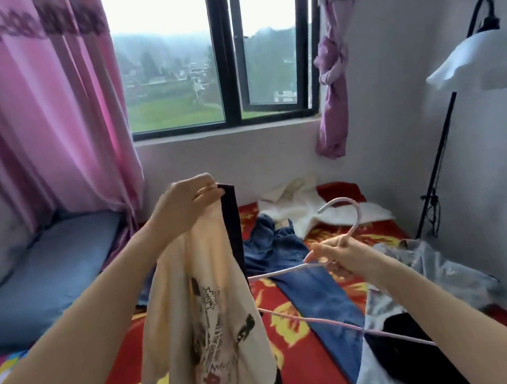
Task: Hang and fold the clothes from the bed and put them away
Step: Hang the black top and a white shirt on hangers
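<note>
My left hand (185, 202) is raised over the bed and pinches the top of a cream T-shirt (207, 325) with a black print and a dark collar band; the shirt hangs down from it. To its right, my right hand (338, 256) grips a pale pink hanger (341, 211) at the base of its hook, and one arm of the hanger points into the shirt. On the red and yellow bedspread (307, 372) lie blue jeans (309, 282), a white garment (300, 204) and a grey-and-black garment (399, 344).
A blue pillow (43, 275) lies at the left under pink curtains (36, 126). A window (218, 64) is straight ahead. A black floor lamp with a white shade (477, 60) stands against the right wall beside the bed.
</note>
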